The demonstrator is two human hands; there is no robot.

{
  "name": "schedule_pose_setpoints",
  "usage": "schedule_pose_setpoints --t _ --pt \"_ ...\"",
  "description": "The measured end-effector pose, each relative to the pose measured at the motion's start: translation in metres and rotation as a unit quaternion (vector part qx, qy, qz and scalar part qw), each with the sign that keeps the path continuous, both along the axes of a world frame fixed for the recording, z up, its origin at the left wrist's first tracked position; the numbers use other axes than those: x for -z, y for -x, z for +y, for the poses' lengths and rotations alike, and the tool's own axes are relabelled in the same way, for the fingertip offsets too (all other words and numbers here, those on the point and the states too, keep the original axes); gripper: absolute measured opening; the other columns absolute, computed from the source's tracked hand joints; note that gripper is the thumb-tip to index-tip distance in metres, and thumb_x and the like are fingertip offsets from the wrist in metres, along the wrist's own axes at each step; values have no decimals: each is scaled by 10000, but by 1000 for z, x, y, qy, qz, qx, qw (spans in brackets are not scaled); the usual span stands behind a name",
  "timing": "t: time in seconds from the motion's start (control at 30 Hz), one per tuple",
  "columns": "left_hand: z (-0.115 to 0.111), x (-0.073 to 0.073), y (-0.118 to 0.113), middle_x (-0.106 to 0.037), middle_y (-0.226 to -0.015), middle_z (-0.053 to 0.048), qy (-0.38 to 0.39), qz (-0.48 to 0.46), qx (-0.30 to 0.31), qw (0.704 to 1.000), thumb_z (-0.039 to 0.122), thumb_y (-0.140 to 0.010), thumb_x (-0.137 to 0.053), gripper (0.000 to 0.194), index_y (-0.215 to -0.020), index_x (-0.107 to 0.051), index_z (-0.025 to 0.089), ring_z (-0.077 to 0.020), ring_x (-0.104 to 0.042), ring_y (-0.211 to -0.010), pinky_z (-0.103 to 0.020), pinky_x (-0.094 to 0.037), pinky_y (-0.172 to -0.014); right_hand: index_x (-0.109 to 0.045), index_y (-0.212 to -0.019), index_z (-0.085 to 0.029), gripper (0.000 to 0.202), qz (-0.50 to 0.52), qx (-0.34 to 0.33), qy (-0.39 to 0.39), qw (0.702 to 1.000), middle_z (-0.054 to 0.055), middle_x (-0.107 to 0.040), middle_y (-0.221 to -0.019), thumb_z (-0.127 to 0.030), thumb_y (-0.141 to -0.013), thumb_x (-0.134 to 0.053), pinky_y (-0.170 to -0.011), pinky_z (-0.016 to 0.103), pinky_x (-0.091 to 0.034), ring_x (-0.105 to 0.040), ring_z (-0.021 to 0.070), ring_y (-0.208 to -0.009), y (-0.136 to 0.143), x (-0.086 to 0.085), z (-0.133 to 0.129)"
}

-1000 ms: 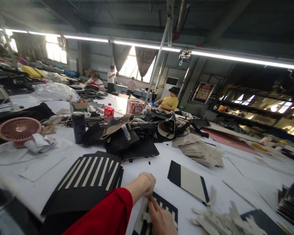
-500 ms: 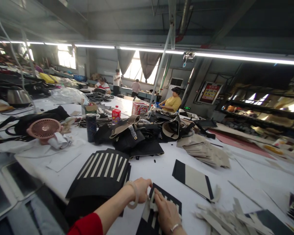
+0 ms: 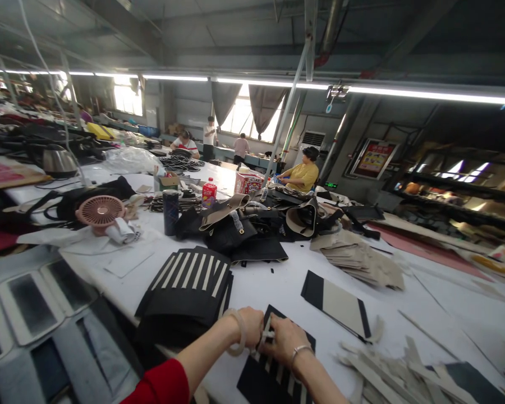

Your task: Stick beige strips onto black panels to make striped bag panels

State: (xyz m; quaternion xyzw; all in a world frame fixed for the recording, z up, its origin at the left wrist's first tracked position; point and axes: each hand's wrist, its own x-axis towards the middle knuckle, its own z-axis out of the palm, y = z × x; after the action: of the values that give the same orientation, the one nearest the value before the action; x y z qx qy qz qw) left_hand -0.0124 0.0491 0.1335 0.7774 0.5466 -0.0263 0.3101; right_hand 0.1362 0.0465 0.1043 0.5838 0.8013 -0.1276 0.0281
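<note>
A black panel (image 3: 252,377) with several pale stripes lies on the table under my hands. My left hand (image 3: 251,325), with a pale bangle at its wrist, is closed at the panel's left edge. Close beside it, my right hand (image 3: 289,339) bends over the panel with its fingers drawn together. Between the fingers of both hands shows a small pale strip (image 3: 268,335); its ends are hidden. To the left is a stack of black panels (image 3: 180,300), the top one carrying a row of pale stripes.
Loose pale strips (image 3: 379,365) lie at the right front. Beyond are a black and beige panel (image 3: 340,306), a heap of black bag parts (image 3: 244,235) and beige pieces (image 3: 357,261). A pink fan (image 3: 102,212) and dark bottle (image 3: 170,213) stand left. A co-worker (image 3: 305,173) sits behind.
The view has swung slightly left. My right hand has gone from lying with fingers stretched along the panel to bent fingers close against my left hand, at the pale strip.
</note>
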Motion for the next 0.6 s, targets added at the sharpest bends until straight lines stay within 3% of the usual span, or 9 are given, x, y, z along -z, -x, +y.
schedule_pose_setpoints --t 0.13,0.27,0.37,0.43,0.5,0.6 --pt "-44 -24 32 -667 -843 -20 -28 -48 2 998 242 -821 -462 147 -891 -588 216 -188 -625 -795 -263 -458 -665 -624 -1005 -228 459 5 0 5 1000 83 -674 -1010 -391 -578 -664 -765 372 -472 -629 288 -913 0 4 3" --pt "-78 -38 62 -618 -667 54 -54 -151 -54 986 243 -872 -335 179 -879 -514 244 -106 -580 -566 -183 -423 -546 -602 -1040 -214 494 15 24 7 1000 88 -665 -1036 -350 -572 -681 -785 368 -461 -619 291 -944 -3 -1 1" --pt "-83 -24 59 -589 -622 51 -79 -277 -135 948 293 -892 -327 156 -839 -462 236 -104 -564 -547 -173 -418 -521 -619 -944 -211 289 86 67 -15 994 62 -679 -953 -329 -682 -594 -770 328 -453 -626 253 -908 -1 -14 -17" --pt "-82 -8 44 -571 -607 47 -86 -323 -161 929 316 -895 -317 159 -854 -448 234 -110 -556 -537 -180 -420 -506 -602 -1021 -212 324 203 74 3 976 48 -681 -935 -361 -739 -545 -762 284 -449 -624 214 -884 3 -22 -38" --pt "-81 9 24 -555 -595 41 -92 -339 -158 923 329 -896 -299 180 -870 -449 232 -118 -554 -545 -190 -425 -512 -535 -1171 -214 494 303 44 70 950 26 -688 -889 -392 -713 -578 -701 236 -452 -630 184 -805 5 -24 -60" --pt "-79 27 -5 -624 -724 2 -76 -329 -118 934 359 -899 -283 245 -1009 -458 228 -134 -590 -632 -204 -459 -576 -510 -1213 -237 520 307 39 115 944 -2 -690 -770 -370 -712 -549 -602 222 -448 -629 178 -696 -17 -20 -80"
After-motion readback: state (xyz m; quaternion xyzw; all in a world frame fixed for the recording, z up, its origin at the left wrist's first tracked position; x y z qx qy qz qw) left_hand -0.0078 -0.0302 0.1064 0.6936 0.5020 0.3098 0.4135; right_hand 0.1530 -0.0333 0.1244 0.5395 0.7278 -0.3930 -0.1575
